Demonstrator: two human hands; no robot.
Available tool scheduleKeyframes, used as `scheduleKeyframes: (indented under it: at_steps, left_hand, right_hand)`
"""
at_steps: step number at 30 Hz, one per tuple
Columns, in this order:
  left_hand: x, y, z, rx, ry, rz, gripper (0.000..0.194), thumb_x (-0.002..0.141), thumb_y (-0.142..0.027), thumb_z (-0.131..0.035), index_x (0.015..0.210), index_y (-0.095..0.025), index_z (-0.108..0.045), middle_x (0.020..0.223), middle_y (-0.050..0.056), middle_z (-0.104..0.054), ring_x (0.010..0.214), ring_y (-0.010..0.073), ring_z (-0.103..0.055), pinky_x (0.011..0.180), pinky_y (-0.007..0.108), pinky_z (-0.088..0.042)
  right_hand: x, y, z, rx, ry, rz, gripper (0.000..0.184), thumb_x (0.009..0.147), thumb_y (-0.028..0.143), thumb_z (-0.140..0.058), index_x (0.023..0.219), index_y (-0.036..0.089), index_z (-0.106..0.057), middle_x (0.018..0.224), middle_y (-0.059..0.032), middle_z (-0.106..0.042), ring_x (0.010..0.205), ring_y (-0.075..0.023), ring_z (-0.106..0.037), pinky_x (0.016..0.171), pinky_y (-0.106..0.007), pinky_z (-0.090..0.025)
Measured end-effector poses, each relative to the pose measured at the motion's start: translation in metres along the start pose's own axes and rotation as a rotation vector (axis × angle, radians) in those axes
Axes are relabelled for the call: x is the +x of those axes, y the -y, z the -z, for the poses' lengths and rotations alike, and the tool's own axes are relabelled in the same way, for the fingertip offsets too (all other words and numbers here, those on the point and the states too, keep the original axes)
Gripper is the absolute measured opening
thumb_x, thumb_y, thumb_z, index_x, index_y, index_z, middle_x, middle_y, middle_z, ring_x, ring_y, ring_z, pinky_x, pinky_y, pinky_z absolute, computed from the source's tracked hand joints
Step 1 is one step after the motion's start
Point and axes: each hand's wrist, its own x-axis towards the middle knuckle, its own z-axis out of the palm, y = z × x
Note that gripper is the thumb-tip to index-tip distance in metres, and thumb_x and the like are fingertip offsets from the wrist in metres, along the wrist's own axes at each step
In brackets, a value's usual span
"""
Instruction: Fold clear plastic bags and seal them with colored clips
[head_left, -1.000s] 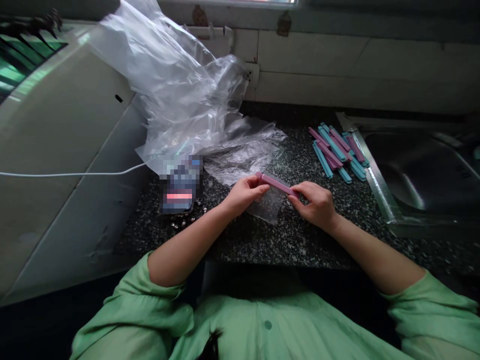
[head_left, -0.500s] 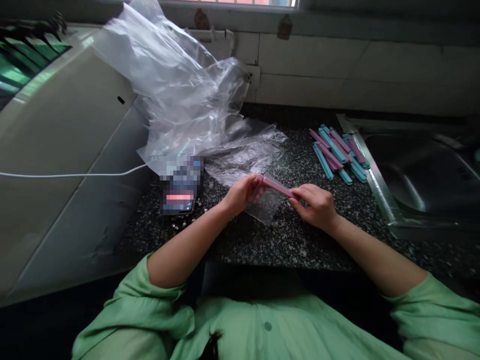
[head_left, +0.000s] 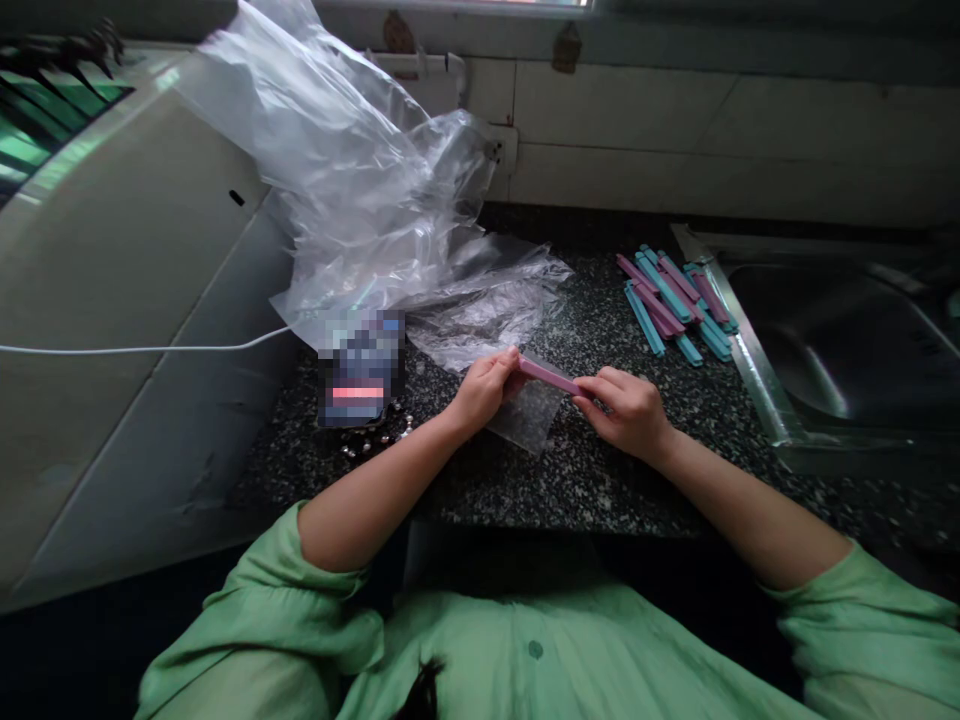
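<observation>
The left hand pinched the pink clip's ten-o'clock end; the right hand gripped its four-o'clock end.

The person wears a loose, light green cloth shirt, softly creased across the bottom of the frame, with a small, round, darker green button at the lower centre. Its wrinkled left sleeve, at lower left, and matching right sleeve, at lower right, end near the elbows, leaving the forearms, left hand and right hand bare. A dark, wispy tuft shows against the shirt at bottom centre.
</observation>
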Motion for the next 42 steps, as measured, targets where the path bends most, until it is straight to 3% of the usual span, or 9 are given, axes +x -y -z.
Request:
scheduleKeyframes:
  at_steps: [17, 42]
  left_hand:
    - [0.0, 0.007, -0.003, -0.078, -0.103, 0.051, 0.04, 0.075, -0.053, -0.054, 0.059, -0.016, -0.051, 0.048, -0.003, -0.043, 0.042, 0.0068, -0.033, 0.04, 0.021, -0.023]
    - [0.004, 0.009, -0.002, -0.128, -0.112, 0.051, 0.04, 0.078, -0.05, -0.053, 0.056, -0.017, -0.047, 0.046, -0.004, -0.043, 0.038, 0.0058, -0.031, 0.038, 0.022, -0.021]
  right_hand:
    - [-0.001, -0.001, -0.007, 0.143, -0.065, -0.017, 0.009, 0.085, 0.02, -0.053, 0.088, 0.017, -0.061, 0.07, -0.0029, -0.058, 0.06, -0.0122, -0.054, 0.054, -0.023, -0.046]
    - [0.001, -0.003, -0.006, 0.196, -0.12, -0.096, 0.012, 0.083, 0.024, -0.056, 0.09, 0.018, -0.064, 0.076, -0.0045, -0.063, 0.06, -0.0116, -0.057, 0.056, -0.023, -0.049]
